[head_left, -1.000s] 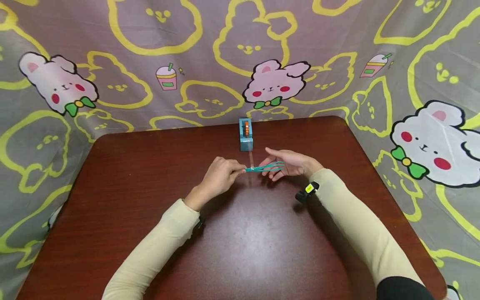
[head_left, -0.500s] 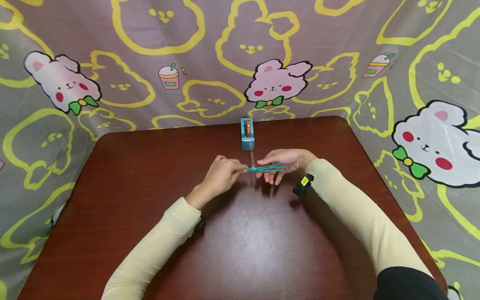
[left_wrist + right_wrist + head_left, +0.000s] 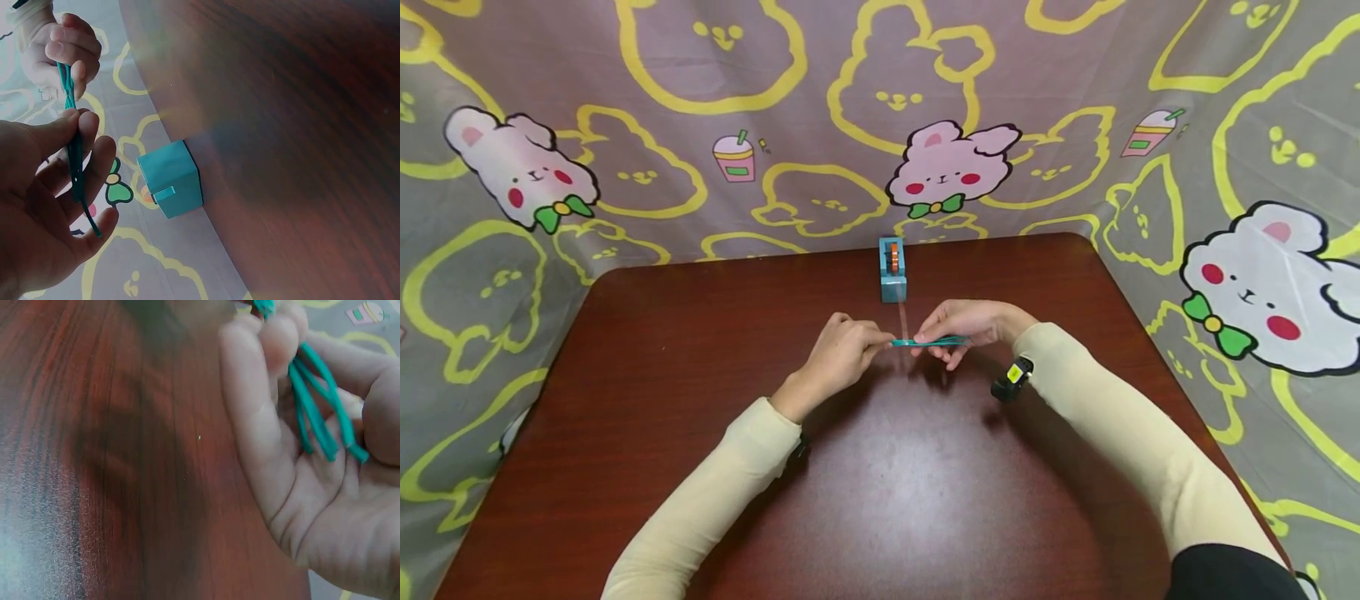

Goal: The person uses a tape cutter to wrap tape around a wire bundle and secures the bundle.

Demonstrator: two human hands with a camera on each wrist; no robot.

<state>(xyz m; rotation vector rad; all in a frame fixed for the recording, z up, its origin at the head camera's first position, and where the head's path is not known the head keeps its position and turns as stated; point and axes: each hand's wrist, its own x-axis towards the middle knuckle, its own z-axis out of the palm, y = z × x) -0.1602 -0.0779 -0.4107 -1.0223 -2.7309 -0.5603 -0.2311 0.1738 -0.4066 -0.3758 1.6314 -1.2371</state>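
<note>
My left hand pinches one end of a thin bundle of green cords between thumb and fingers. In the left wrist view, a dark green tail of the bundle runs across that palm. My right hand pinches the bundle farther right, thumb against fingers. Several loose cord ends spread over its palm in the right wrist view. Between the hands, a strip of clear tape reaches from the blue tape dispenser to the bundle and overlaps it. The hands are above the table.
The dispenser, with an orange tape roll in it, stands at the back edge of the dark red-brown table. Patterned cloth hangs behind and at both sides. Each wrist wears a small black camera.
My right hand's fingers have moved left and closed onto the bundle, drawing its spread cords together. The left hand keeps its pinch in nearly the same place.
</note>
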